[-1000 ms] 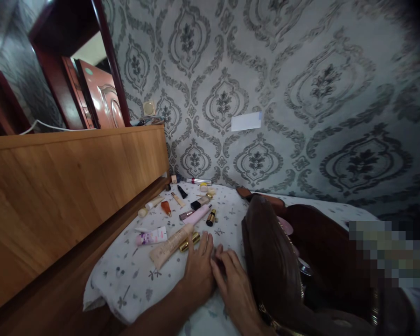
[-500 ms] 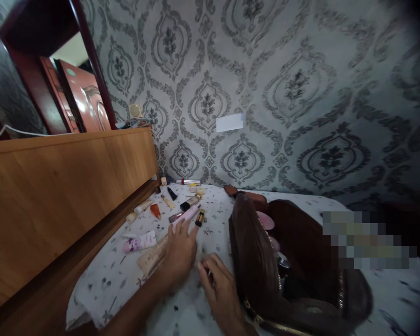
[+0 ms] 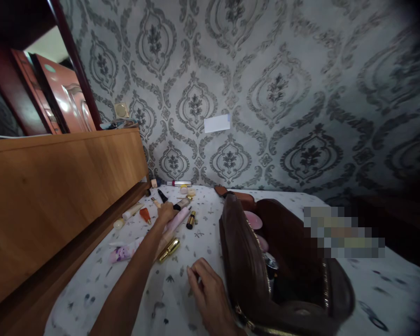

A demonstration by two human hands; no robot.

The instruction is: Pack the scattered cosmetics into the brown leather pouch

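Observation:
My left hand [image 3: 166,211] reaches among the scattered cosmetics with its fingers bunched downward. Whatever they hold is hidden behind the hand. Around it lie a slim beige tube [image 3: 156,202], an orange bottle [image 3: 145,215], a long pale pink tube [image 3: 179,218] and a dark-capped bottle [image 3: 183,203]. A gold lipstick tube [image 3: 168,250] rests by my left forearm. My right hand [image 3: 208,289] lies low on the cloth, loosely curled, thumb and fingers apart and nothing visible in it. Right beside it, the brown zippered bag [image 3: 240,252] gapes, with pink items [image 3: 254,220] inside.
A patterned white sheet [image 3: 182,289] lies under everything. At the left stands a wooden panel [image 3: 66,186], and a patterned wall rises behind. A black-and-gold bottle [image 3: 191,220], a purple-and-white tube [image 3: 121,253] and a silver tube [image 3: 179,183] lie about. A blurred patch covers something right of the bag.
My left hand has moved forward and left, away from the gold lipstick tube, which now shows. My right hand stays beside the bag. The camera view has turned slightly right.

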